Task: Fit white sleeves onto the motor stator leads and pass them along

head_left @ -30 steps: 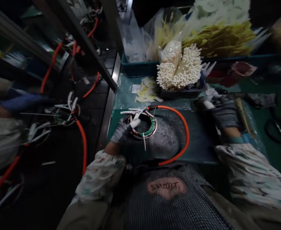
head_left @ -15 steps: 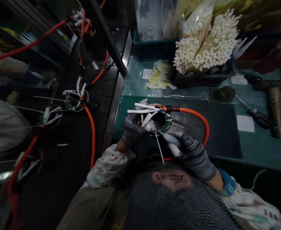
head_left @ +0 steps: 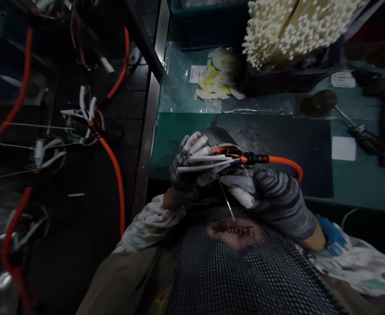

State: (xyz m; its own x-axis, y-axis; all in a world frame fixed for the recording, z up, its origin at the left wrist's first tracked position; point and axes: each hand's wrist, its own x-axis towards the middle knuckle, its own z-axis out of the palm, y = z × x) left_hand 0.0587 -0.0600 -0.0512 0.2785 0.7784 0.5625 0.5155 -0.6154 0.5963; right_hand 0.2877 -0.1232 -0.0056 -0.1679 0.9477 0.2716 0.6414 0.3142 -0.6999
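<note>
hands (head_left: 187,166) on wired ring (head_left: 227,151), tray (head_left: 287,81) of white rods (head_left: 277,35) (bundled)

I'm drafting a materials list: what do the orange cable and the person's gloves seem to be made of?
The orange cable looks like smooth rubber or PVC, going by its even sheen and soft bend. The gloves on the left hand and right hand look like matte striped knit fabric, with visible ribbing; any coating is hard to tell.
</note>
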